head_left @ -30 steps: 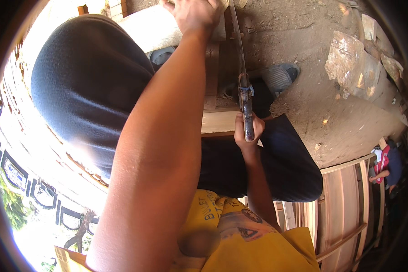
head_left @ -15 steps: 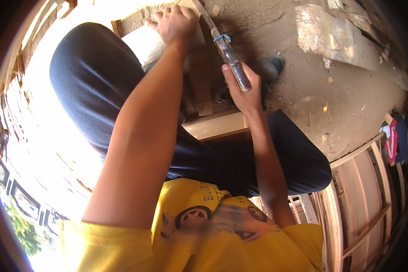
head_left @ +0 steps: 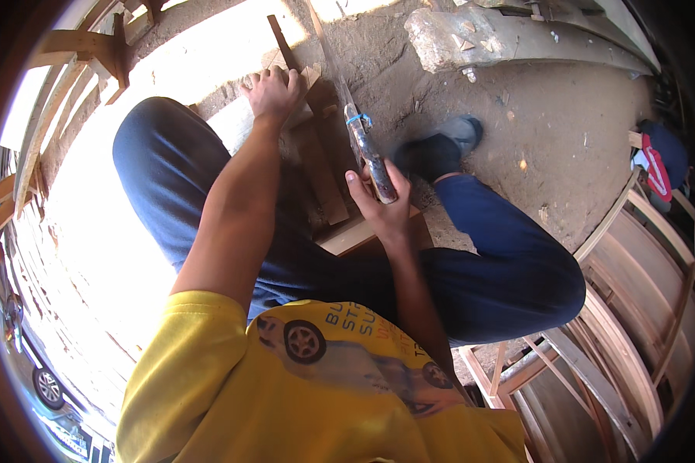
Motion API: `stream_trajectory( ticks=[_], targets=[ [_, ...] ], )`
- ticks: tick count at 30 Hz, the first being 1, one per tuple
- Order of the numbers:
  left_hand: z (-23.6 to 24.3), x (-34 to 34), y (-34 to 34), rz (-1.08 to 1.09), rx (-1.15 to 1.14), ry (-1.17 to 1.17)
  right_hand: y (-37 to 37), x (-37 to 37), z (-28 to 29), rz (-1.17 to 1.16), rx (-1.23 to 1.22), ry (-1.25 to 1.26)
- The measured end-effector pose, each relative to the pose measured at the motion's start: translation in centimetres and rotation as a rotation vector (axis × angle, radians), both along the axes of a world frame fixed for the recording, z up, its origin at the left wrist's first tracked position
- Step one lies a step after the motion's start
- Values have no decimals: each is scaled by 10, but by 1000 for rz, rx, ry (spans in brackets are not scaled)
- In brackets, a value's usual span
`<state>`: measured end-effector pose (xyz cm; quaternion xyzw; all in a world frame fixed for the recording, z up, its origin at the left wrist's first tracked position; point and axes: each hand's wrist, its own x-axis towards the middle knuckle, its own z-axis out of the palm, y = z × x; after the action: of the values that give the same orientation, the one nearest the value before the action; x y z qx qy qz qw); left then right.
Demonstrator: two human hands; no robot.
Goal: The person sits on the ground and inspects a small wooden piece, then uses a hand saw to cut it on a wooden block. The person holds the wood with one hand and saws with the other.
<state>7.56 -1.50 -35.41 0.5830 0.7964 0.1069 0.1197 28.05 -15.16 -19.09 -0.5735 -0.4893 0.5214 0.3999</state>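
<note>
My right hand (head_left: 382,207) is closed around the worn handle of a handsaw (head_left: 371,163). A blue tie is wound where the handle meets the long, narrow blade, which points away from me toward the top edge. My left hand (head_left: 273,94) presses down with bent fingers on a piece of wood (head_left: 311,75), to the left of the blade. A dark narrow strip of wood (head_left: 283,40) sticks out beyond those fingers. Whether the saw teeth touch the wood I cannot tell. Below lies a longer board (head_left: 320,181), between my legs.
I sit on a wooden seat (head_left: 349,234) with my knees apart. A rough, pale timber (head_left: 486,42) lies on the dirt floor at the far right. Wooden frames (head_left: 622,309) stand at the near right, and more timber pieces (head_left: 81,50) at the far left. A shoe (head_left: 463,133) rests right of the saw.
The view has shifted, bringing more of the wood beyond my left hand into sight. My right hand and the saw sit closer to me and further left. Both hands keep their holds.
</note>
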Motion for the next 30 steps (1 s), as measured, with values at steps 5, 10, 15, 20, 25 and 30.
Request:
stream_trajectory(
  ticks=[5, 10, 15, 20, 25, 30],
  targets=[
    [-6, -2, 2, 6, -15, -20, -2, -24, -25, -60, 48, -162],
    [-16, 16, 0, 120, 31, 96, 9, -31, -55, 10, -11, -130],
    [-20, 12, -1, 177, 20, 86, 5, -40, -73, -12, 7, -158],
    [-2, 23, 1, 334, 122, -7, 11, -48, -66, -28, 6, -111],
    [-3, 30, 4, 441, 126, 14, 31, -53, -66, 39, 21, -158],
    [-5, 27, 6, 463, 144, 25, 15, -36, -76, 125, 64, -225]
  ],
)
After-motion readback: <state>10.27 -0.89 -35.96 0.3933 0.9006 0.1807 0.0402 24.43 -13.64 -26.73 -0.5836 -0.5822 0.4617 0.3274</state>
